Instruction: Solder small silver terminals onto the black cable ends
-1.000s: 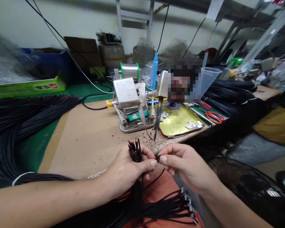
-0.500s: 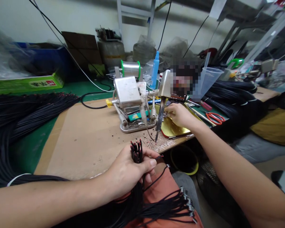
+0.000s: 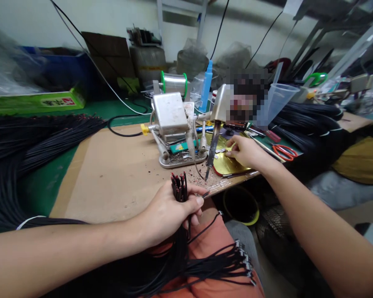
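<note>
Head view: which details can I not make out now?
All in the head view:
Right hand: its fingers hide whether it holds one of the metal pieces.
Black cable bundle: partly covered by the left hand, cut off below by the bottom edge.
Green box: label lettering too blurred to read.

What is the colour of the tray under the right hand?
Shiny gold tray, seen in the head view.

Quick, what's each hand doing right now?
Left hand: closed around a bundle of black cables.
Right hand: over the gold tray; can't tell if it's open or holding something.
</note>
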A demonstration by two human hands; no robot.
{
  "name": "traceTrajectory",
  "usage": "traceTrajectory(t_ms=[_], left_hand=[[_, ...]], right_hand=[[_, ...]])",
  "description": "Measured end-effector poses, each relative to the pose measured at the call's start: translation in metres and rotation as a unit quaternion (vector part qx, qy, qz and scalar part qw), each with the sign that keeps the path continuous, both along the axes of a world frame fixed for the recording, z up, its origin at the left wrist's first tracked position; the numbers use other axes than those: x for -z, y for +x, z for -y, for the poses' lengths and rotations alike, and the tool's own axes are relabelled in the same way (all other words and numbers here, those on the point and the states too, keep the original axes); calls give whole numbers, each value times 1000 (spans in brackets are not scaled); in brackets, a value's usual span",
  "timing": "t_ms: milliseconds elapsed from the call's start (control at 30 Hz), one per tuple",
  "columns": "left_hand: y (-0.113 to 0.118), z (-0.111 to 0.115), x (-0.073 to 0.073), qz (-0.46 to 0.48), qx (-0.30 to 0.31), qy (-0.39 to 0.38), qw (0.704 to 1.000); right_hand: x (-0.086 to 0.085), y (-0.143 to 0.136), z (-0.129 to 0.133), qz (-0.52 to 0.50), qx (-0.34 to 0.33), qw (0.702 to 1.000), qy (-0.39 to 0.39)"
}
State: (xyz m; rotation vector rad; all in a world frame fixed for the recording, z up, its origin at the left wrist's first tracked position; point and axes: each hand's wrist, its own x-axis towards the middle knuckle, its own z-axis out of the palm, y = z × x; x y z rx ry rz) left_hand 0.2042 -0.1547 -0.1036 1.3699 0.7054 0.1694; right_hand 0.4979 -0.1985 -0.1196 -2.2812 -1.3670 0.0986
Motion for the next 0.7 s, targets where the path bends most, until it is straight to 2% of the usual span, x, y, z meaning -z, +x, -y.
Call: traceTrajectory(t_ms=[67,167,233,267,333,433,600,700], left_hand=[[-1,-2,3,17,-7,-8,1000],[0,-4,4,28,-28,-23,999],[2,-4,3,27,-39,-26,999],[3,-4,2,25,-44,-24,998],[5,-5,0,22,-53,-22,998],[8,-5,0,25,-60,-17,998],[10,-8,3,29,-62,-12,998],[10,-9,4,34,-63,-6,997]], right_hand=[[-4,-7,12,1,16,1000,23],[-11,-31,40,-13,36,992,116],[-14,-55,58,-143,2,960,241],[-14,-67,66,-214,-9,940,266],[-9,-92,74,-337,-28,902,270],[3,-116,75,-450,-36,861,234],[22,-124,64,-569,-61,796,199],[27,-124,60,-587,-60,779,214]])
